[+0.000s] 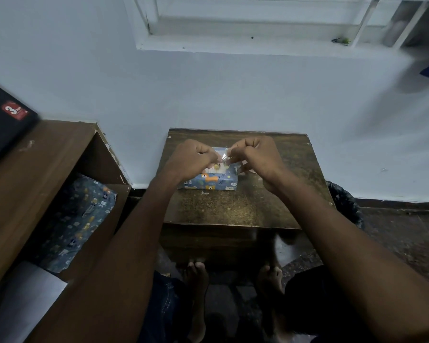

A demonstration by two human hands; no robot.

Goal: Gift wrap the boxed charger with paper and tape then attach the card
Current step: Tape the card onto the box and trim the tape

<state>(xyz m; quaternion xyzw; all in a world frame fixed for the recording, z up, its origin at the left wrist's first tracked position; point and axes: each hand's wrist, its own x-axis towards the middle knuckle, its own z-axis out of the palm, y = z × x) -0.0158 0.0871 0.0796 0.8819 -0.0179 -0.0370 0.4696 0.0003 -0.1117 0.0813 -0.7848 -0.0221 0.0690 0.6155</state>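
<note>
Two hands are being held together above the middle of the frame, over the far half of a small dark wooden table (233, 206). A short strip of clear tape (224, 157) is being pinched between them: the left hand (196, 158) is curled, its fingertips closed on the strip's left end, and the right hand (256, 154) is likewise curled, its fingertips closed on the right end. Just beneath the strip, the wrapped box (217, 180) is lying flat on the table, covered in blue paper printed with orange and white animals; its left end is being hidden by the left wrist. A small pale card (217, 168) with a yellow mark is resting on the top face of the box, partly covered by the fingers; whether the tape is already touching it cannot be told. At the lower left of the frame, a crumpled sheet of the same patterned wrapping paper (79, 219) is lying inside an open wooden cabinet (35, 169), well apart from the table. A black carton (5, 115) with a red label is sitting on the cabinet's top at the far left edge
</note>
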